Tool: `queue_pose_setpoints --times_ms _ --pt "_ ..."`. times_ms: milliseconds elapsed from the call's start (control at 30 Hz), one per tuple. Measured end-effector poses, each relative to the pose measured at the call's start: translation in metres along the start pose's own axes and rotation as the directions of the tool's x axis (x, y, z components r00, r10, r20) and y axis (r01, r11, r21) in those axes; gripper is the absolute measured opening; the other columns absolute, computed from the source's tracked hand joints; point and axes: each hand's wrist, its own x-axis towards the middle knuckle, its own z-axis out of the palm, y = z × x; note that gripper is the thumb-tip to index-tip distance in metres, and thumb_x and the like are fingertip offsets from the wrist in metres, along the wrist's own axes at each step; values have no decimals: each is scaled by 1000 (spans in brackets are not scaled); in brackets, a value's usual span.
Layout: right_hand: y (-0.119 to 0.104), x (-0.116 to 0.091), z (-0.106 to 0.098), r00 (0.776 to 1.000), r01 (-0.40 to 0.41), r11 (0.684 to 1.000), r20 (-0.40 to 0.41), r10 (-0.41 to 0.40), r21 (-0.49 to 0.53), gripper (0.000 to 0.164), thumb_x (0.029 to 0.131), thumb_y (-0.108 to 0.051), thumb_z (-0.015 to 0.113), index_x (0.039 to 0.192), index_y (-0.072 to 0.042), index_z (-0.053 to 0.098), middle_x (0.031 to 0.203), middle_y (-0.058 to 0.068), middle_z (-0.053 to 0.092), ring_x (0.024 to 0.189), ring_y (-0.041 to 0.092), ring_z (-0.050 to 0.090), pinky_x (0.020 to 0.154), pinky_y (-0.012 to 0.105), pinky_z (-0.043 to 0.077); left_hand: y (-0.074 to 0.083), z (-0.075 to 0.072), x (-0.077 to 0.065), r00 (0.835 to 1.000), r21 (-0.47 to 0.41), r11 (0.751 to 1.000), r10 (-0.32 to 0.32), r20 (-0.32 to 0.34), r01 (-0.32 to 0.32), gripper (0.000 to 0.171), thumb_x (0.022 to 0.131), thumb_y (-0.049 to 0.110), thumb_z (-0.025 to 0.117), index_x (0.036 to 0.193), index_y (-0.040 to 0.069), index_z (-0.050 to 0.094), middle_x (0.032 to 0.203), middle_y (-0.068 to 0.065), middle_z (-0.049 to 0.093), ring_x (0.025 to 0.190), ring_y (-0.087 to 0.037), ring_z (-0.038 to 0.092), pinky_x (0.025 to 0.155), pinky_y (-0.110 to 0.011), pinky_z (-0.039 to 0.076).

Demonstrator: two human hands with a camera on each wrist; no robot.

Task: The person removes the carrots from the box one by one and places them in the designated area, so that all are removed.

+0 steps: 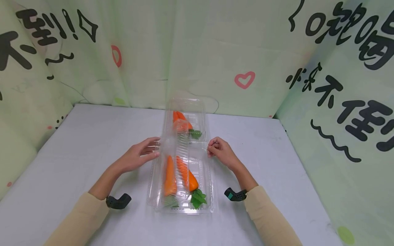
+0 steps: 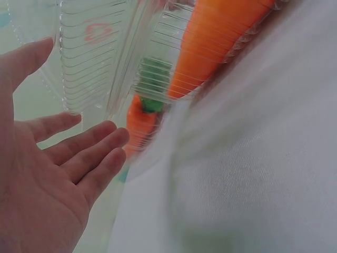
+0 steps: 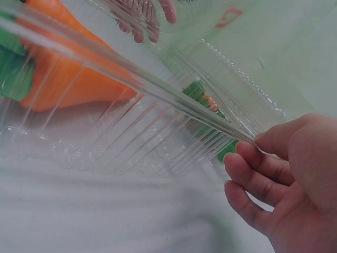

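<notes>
A clear plastic clamshell container lies lengthwise on the table, with two orange carrots and a green leafy piece inside. Its ribbed clear lid is tilted over the left part of the base. My right hand pinches the rim at the container's far right corner between thumb and index finger. On the left, my left hand holds its fingers extended and spread, fingertips right at the lid's edge. Nothing is gripped in its palm.
Behind stands a second clear container, close to the first, with orange carrots and green leaves in it. The white table meets a pale green printed curtain at the back and sides.
</notes>
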Motion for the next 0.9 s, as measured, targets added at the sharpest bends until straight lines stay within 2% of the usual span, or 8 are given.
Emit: queue_pose_setpoints --times_ms 367,667,900 --pt "-2 2 -1 1000 -18 1000 21 18 -5 14 99 -8 51 108 3 50 90 23 63 77 20 61 76 21 56 -2 -3 -2 1000 12 1000 -20 -18 20 64 94 39 60 149 17 34 148 -14 44 131 -36 51 99 -51 48" --pt "-1 -1 0 1000 -18 1000 -3 18 -6 16 99 -14 53 108 -2 50 90 17 64 77 15 60 77 18 55 0 -5 -3 999 0 1000 -22 -24 22 64 94 40 61 148 19 34 149 -13 44 130 -36 51 100 -51 47" --pt "-3 -2 0 1000 -8 1000 -4 8 -5 15 99 -13 53 107 -2 50 86 12 64 76 16 61 76 19 55 -1 -6 -4 999 20 1000 -24 -33 25 66 93 42 60 148 18 34 148 -14 44 131 -36 51 100 -51 48"
